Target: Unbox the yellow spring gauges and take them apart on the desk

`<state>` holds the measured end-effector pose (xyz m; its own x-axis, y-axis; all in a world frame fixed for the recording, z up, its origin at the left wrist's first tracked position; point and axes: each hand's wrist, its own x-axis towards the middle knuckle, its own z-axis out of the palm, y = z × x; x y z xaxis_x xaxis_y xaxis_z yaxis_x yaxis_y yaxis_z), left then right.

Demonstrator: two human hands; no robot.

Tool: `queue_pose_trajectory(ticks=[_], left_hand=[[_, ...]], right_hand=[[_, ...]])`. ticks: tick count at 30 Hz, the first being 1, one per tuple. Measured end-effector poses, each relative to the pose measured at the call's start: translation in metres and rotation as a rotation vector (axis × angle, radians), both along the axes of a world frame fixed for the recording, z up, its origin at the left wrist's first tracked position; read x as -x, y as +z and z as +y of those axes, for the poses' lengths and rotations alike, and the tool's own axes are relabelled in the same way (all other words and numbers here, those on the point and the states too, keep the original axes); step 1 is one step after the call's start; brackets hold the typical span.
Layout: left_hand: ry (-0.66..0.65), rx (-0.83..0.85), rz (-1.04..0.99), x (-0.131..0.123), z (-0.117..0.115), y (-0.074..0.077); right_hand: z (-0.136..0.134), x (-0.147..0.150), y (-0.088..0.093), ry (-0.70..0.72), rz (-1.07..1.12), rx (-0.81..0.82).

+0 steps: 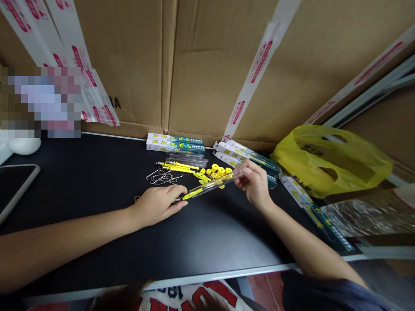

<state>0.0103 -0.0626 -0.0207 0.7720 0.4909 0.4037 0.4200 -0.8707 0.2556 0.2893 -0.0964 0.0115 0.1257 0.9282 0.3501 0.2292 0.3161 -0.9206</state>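
My left hand (164, 203) pinches the metal end of a yellow spring-scale rod (191, 195), with a small hook (136, 198) showing behind the fingers. The rod's other end lies inside a transparent plastic tube (215, 183). Fingers of my right hand (253, 181) are closed around the tube's far end, holding it tilted above the table. Just beyond the hands lie several yellow rods with metal tips (180, 166), a heap of bent wire hooks (163, 176), small yellow caps (215, 168) and flat yellow pieces (201, 177). More transparent tubes (188, 160) rest behind the rods.
Printed boxes (175, 143) line the back of the black table (129, 250), with more boxes (246, 155) at right and another long box (317, 211) near the right edge. A yellow plastic bag (333, 160) sits beside them. A phone-like device (19, 188) lies left. Cardboard (207, 65) stands behind.
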Motion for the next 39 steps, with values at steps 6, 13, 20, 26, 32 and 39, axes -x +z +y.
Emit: queue_pose_trajectory(ticks=[6,13,20,26,32,39], left_hand=[[-0.008,-0.041,0.013,0.000,0.001,-0.004],[-0.032,-0.060,0.005,0.001,0.000,-0.003],[-0.049,-0.085,-0.005,0.000,0.000,-0.002],[-0.050,-0.082,-0.012,0.001,0.001,-0.004],[-0.057,-0.081,-0.002,0.001,0.001,-0.002],[-0.055,-0.102,0.001,0.000,0.000,0.000]], right_hand=[[0.008,-0.001,0.003,-0.035,0.155,-0.026],[0.016,0.004,-0.005,0.005,0.125,0.065],[0.027,0.009,-0.013,0.070,0.058,0.032],[0.057,0.014,-0.010,0.156,-0.078,-0.044],[0.087,0.014,-0.013,0.177,-0.339,-0.091],[0.100,0.008,-0.011,0.098,-0.805,-0.187]])
